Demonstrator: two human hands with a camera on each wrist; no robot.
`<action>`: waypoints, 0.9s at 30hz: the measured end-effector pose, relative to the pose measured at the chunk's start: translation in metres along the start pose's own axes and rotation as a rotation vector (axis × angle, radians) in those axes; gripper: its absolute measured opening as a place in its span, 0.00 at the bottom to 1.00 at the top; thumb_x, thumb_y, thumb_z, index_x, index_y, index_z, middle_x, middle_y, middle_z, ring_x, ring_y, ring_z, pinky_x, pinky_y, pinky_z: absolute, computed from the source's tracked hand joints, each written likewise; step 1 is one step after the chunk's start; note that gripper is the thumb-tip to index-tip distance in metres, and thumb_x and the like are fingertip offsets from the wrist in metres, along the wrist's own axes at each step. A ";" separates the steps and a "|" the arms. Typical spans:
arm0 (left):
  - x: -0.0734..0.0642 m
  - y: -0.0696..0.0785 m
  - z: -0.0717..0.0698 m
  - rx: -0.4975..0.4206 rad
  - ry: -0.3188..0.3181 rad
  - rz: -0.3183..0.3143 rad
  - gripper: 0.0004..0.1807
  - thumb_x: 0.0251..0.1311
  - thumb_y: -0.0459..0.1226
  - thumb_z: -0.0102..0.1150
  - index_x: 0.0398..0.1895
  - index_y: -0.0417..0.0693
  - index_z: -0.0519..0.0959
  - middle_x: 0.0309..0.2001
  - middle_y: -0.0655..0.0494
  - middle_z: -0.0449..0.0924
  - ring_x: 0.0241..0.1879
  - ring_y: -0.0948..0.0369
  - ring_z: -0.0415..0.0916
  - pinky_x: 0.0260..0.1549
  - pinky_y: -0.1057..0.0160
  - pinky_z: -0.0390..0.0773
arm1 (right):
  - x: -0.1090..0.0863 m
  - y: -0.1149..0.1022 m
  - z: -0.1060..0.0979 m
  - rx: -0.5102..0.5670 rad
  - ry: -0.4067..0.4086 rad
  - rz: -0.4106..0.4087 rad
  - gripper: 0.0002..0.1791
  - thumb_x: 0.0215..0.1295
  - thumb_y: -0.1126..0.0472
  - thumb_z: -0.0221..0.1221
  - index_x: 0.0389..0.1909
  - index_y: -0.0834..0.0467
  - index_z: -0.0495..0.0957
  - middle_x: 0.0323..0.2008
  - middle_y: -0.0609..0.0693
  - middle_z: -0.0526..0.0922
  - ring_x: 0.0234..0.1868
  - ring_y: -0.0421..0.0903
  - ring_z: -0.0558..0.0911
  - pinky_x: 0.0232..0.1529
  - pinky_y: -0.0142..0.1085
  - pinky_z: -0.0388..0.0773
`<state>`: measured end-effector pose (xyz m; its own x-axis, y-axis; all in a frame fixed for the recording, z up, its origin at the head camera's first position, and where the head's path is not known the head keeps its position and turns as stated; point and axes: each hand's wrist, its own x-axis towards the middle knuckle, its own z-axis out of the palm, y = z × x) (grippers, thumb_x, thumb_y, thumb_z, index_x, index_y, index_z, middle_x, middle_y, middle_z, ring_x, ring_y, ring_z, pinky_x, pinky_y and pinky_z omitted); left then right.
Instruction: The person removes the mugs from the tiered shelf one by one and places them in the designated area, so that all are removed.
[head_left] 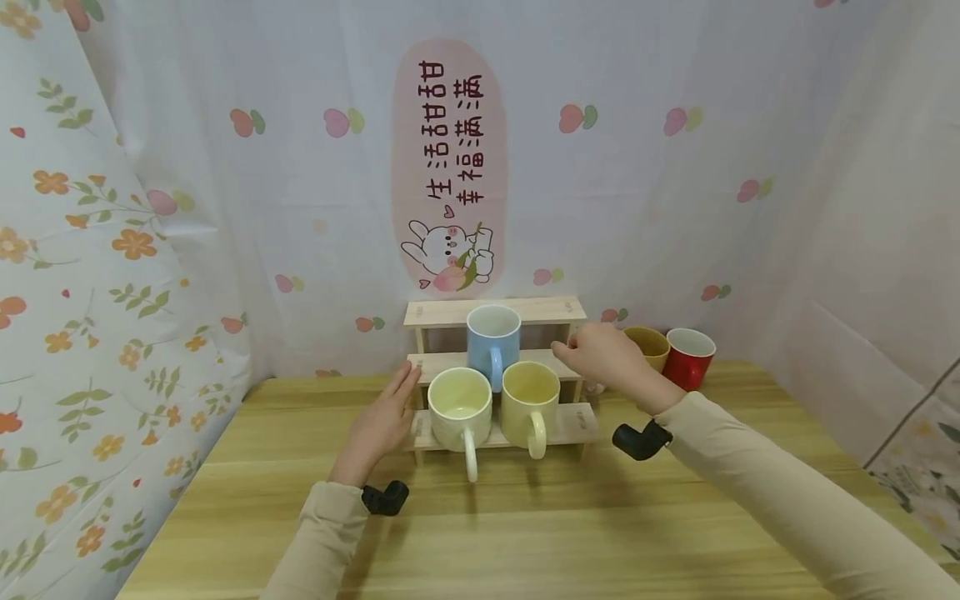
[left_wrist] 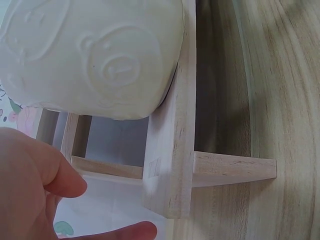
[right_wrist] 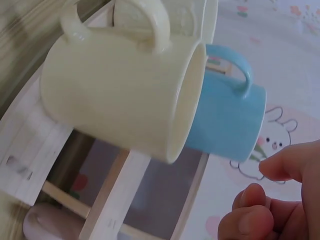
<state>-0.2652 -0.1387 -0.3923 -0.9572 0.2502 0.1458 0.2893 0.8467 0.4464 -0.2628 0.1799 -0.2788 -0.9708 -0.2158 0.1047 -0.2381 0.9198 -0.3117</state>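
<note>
A small three-tier wooden stand (head_left: 495, 312) holds three mugs. The blue mug (head_left: 492, 333) sits on the middle step, its handle toward the front. On the lowest step a cream mug (head_left: 459, 408) with embossed bear faces stands left of a pale yellow mug (head_left: 528, 408). My left hand (head_left: 381, 429) is at the stand's left end, fingers extended, thumb and finger apart in the left wrist view, holding nothing. To the right of the blue mug, my right hand (head_left: 611, 358) hovers by the upper steps, fingers loosely bent and empty; a gap separates it from the blue mug.
Behind the right forearm, a mustard mug (head_left: 647, 346) and a red mug (head_left: 688, 360) stand on the wooden table (head_left: 525, 533). A pinkish rounded object (right_wrist: 50, 225) lies by the stand's right end. A patterned cloth (head_left: 300, 208) hangs close behind the stand.
</note>
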 end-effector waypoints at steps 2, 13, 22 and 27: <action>0.000 -0.001 0.001 0.003 0.003 -0.001 0.34 0.66 0.33 0.43 0.76 0.51 0.52 0.76 0.51 0.45 0.59 0.44 0.72 0.24 0.58 0.71 | 0.003 -0.007 0.003 -0.013 -0.021 0.003 0.28 0.67 0.49 0.50 0.06 0.51 0.59 0.08 0.42 0.55 0.12 0.39 0.55 0.15 0.30 0.49; 0.000 -0.004 0.004 -0.007 0.006 0.001 0.33 0.67 0.33 0.43 0.76 0.51 0.51 0.77 0.51 0.45 0.56 0.44 0.74 0.23 0.58 0.70 | 0.016 -0.040 0.017 -0.003 -0.082 -0.038 0.30 0.67 0.45 0.49 0.05 0.52 0.58 0.08 0.42 0.55 0.12 0.39 0.56 0.18 0.31 0.54; 0.001 -0.003 0.003 -0.021 0.016 0.002 0.33 0.67 0.33 0.42 0.76 0.52 0.52 0.77 0.52 0.45 0.53 0.44 0.76 0.21 0.59 0.68 | 0.023 -0.060 0.028 -0.035 -0.094 -0.005 0.32 0.67 0.38 0.47 0.07 0.52 0.60 0.11 0.43 0.57 0.15 0.41 0.62 0.17 0.32 0.59; 0.000 -0.004 0.003 -0.027 0.015 0.002 0.34 0.66 0.33 0.44 0.76 0.52 0.52 0.77 0.53 0.46 0.49 0.45 0.78 0.20 0.61 0.67 | 0.026 -0.066 0.038 -0.022 -0.088 -0.008 0.31 0.66 0.39 0.49 0.07 0.52 0.62 0.10 0.44 0.61 0.14 0.42 0.67 0.15 0.33 0.63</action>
<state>-0.2662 -0.1406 -0.3963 -0.9565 0.2444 0.1595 0.2913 0.8333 0.4699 -0.2733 0.1013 -0.2911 -0.9678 -0.2507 0.0231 -0.2465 0.9247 -0.2903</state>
